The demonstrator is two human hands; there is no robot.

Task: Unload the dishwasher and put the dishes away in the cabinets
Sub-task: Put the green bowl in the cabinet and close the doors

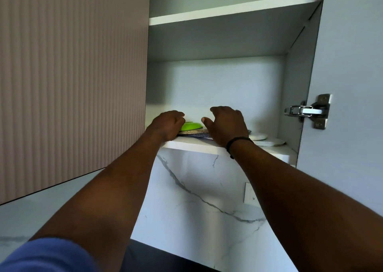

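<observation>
Green bowl (pixel 191 126): sits on top of a low stack of flat plates (pixel 193 132) at the front left of the cabinet's bottom shelf (pixel 192 145); the stack slightly overhangs the shelf's front edge.
Left hand (pixel 169 125): at the left side of the stack, fingers curled over near the bowl's rim; whether they actually grip the bowl or only rest against it cannot be told.
Right hand (pixel 227 124): just right of the bowl, fingers loosely bent, thumb pointing toward the bowl, holding nothing visible; a dark wristband (pixel 236 145) sits at the wrist.
White plates (pixel 263 139): two pale discs further right on the same shelf, apart from the stack.
Cabinet door (pixel 348 74): swung open on the right, steel hinge (pixel 308 111) exposed.
Step in hand: probably seating the stack on the shelf.
Good practice: push the stack back with both hands level, so no plate overhangs; keep the bowl centred on top; clear the white plates and the hinge when withdrawing.
</observation>
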